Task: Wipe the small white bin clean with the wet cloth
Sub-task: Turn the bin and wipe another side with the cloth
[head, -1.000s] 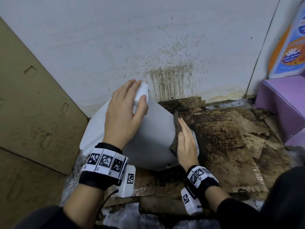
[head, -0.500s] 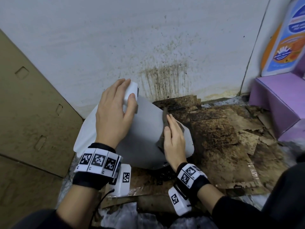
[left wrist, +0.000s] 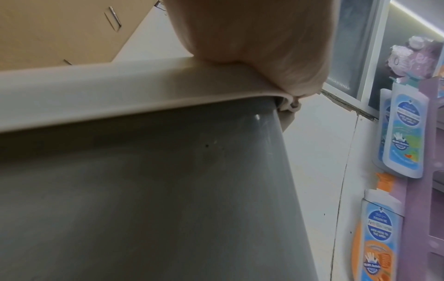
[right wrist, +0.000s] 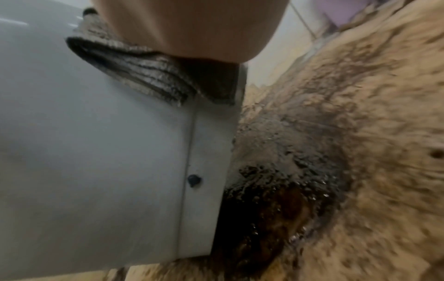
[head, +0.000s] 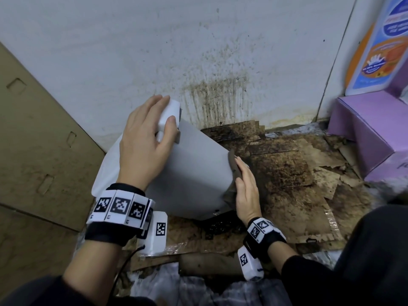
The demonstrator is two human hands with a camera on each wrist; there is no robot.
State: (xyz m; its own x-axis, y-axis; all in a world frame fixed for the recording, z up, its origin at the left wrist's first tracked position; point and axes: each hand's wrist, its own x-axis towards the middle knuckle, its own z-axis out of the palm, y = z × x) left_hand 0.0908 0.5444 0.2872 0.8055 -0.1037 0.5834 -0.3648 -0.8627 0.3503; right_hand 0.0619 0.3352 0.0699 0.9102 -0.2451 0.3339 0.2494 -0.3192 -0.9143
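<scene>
The small white bin [head: 196, 173] lies tilted, its rim up-left near the wall and its base low on the soiled floor. My left hand [head: 143, 149] grips the white rim [left wrist: 96, 91], fingers curled over its far edge. The bin wall [left wrist: 168, 190] looks grey in the left wrist view. A dark wet cloth [head: 232, 164] lies against the bin's right side. My right hand [head: 247, 191] presses it there with straight fingers. The right wrist view shows the ribbed cloth [right wrist: 144, 70] under the palm, near the base seam of the bin [right wrist: 96, 152].
Wet, dark-stained cardboard [head: 287, 173] covers the floor to the right of the bin. The white wall [head: 198, 51] behind is spattered brown. A brown cardboard box [head: 39, 140] stands at the left. At the right are a purple box [head: 364, 129] and a soap bottle [head: 375, 51].
My right hand has slid the cloth from over the bin's side out to its right edge. My left hand has kept its grip on the rim.
</scene>
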